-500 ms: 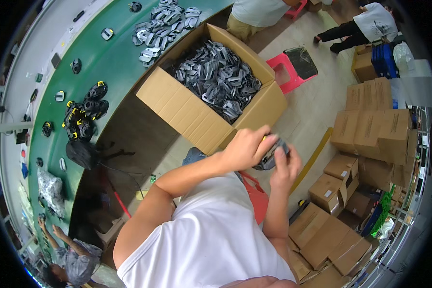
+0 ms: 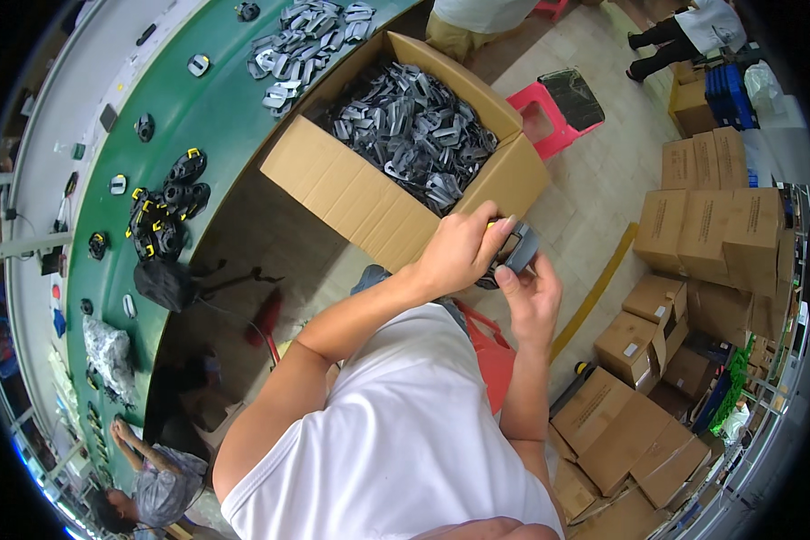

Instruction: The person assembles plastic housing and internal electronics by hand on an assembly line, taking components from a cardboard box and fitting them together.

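Note:
In front of my chest I hold a small black-and-grey plastic housing (image 2: 525,249) with both hands. My left hand (image 2: 459,249) is closed on its left side, thumb and fingers pinching it near a bit of yellow. My right hand (image 2: 535,297) grips it from the lower right, thumb against the near side and fingers partly hidden behind. Just beyond my hands stands an open cardboard box (image 2: 337,193) filled with loose grey plastic parts (image 2: 414,126).
A curved green table (image 2: 234,99) runs along the left. It carries a pile of grey parts (image 2: 306,45), black-and-yellow housings (image 2: 157,216) and a plastic bag (image 2: 108,355). A pink stool (image 2: 540,112) stands beyond the box. Stacked cartons (image 2: 702,234) line the right. A co-worker (image 2: 166,486) sits lower left.
The housing has turned in my hands, so more of its grey side and opening show. My right thumb has moved down its near side. The lower-left co-worker's hands have come together.

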{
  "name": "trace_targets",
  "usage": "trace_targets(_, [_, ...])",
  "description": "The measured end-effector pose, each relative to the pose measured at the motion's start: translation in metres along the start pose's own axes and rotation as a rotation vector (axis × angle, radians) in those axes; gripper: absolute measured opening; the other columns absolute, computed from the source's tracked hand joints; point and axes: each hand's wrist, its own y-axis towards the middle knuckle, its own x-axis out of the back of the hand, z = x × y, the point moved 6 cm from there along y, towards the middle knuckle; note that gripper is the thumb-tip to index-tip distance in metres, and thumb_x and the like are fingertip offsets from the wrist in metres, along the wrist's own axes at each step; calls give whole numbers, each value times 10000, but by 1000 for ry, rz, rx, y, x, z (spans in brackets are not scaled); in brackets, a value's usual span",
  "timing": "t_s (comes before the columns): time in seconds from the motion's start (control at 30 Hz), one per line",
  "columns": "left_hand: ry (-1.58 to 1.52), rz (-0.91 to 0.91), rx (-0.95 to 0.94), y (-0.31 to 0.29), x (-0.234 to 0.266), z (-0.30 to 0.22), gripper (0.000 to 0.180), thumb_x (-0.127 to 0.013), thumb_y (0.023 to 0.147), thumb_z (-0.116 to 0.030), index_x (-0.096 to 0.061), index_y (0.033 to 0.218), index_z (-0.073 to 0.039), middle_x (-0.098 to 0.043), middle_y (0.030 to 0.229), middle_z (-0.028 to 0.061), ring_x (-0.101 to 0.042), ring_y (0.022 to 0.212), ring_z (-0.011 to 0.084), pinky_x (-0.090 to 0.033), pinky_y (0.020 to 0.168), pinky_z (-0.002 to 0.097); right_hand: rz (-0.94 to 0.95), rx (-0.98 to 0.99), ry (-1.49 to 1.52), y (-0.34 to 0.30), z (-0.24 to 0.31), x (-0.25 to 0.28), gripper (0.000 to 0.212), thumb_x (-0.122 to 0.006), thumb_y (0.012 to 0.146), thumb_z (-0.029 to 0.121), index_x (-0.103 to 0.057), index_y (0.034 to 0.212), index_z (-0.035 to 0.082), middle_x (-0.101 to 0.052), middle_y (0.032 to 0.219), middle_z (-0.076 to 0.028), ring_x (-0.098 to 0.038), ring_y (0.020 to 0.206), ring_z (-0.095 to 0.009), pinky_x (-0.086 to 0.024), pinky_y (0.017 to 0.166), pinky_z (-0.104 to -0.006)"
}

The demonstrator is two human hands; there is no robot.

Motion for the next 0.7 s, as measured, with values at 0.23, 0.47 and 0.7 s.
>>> trace_targets(0.23, [-221,274,-26,1,-13,10,407,-564,859,-365,-523,969,25,-584,757,205,-581,681,276,-430,604,386,4,-37,165,6,-6,16,426,-652,822,172,-490,1131,-72,-578,1021,-104,-545,911,-136,-435,821,-259])
trace_targets(0.47, [-89,461,-315,-11,-1,-12,535,-668,796,-275,-455,1200,4,-600,1004,164,-594,902,241,-452,767,343,-28,127,-47,-8,12,25,341,-699,755,104,-544,1030,-24,-601,983,-96,-579,889,-175,-451,801,-293])
trace_targets(0.7, [-813,429,36,0,10,4,596,-543,860,-447,-449,1255,-10,-537,1162,115,-514,1069,208,-429,877,329,196,952,-1120,-31,75,-9,158,-625,693,49,-643,828,128,-604,1017,-39,-582,898,-194,-434,837,-371])
